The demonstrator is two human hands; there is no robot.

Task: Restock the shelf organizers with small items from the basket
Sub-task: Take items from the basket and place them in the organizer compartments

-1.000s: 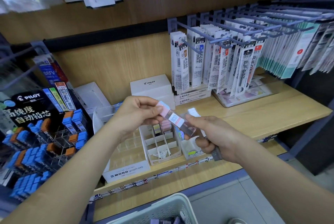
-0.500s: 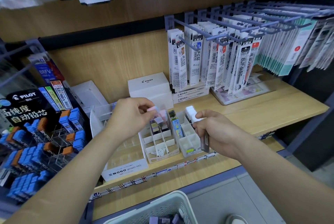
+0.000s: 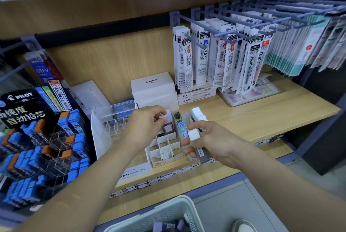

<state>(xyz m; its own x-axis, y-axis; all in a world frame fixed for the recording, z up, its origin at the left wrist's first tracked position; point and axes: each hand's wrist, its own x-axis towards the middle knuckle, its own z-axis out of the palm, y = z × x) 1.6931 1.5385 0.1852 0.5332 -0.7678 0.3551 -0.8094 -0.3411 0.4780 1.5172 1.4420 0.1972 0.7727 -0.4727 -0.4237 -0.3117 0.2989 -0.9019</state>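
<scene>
My left hand [image 3: 148, 122] pinches a pale pink lead case [image 3: 167, 116] over the back cells of the white divided organizer [image 3: 164, 150] on the wooden shelf. My right hand [image 3: 209, 141] grips several slim lead cases [image 3: 201, 152], one with a white cap and a dark one pointing down, just right of that organizer. A clear organizer [image 3: 182, 127] beside it holds colourful cases and white ones. The white mesh basket [image 3: 164, 215] sits at the bottom edge with purple cases inside.
A Pilot lead display [image 3: 43, 138] with blue and orange cases stands at left. A clear acrylic box [image 3: 112, 119] and a white Pilot box [image 3: 153, 87] sit behind the organizers. Refill packs [image 3: 221, 59] hang on metal pegs at right, above the shelf's bare part [image 3: 262, 115].
Both hands dropped from mid-air to the organizers. My left hand took the pink case from between the two hands and lowered it over the white organizer; my right hand kept the other cases.
</scene>
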